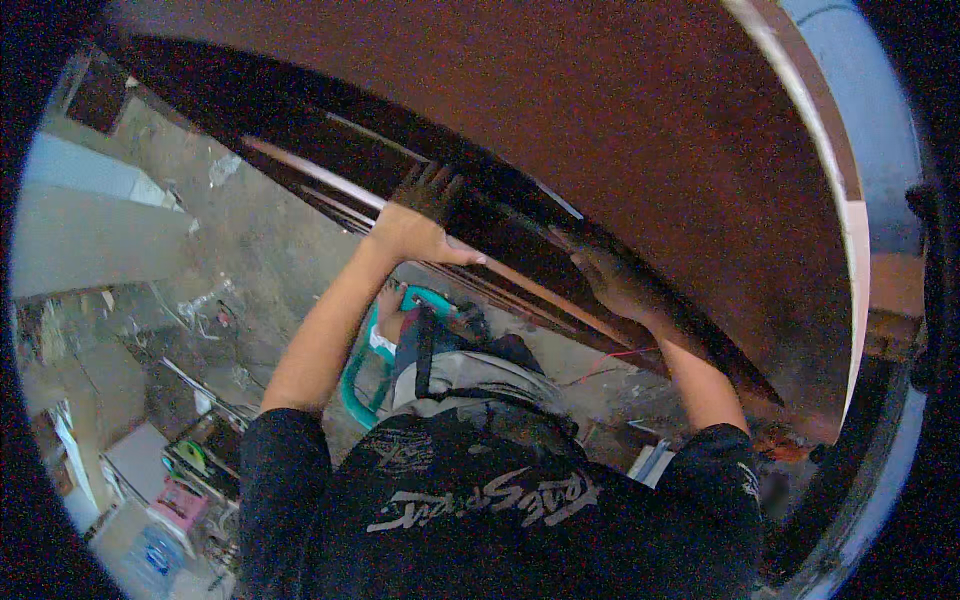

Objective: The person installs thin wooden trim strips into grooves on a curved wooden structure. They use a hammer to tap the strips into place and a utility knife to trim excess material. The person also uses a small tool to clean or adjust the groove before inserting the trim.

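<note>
One outstretched left hand [415, 228] is lying across a wooden strip [540, 292], grip spread, while shadow is hiding whether the right hand [612, 285] is clamping.

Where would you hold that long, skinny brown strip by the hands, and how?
Probably near the middle of the long brown strip, coming from the body's side, thumb nearest the body and fingers reaching over. It's narrow and slants across in front of the body, and the left hand crosses over it.
</note>
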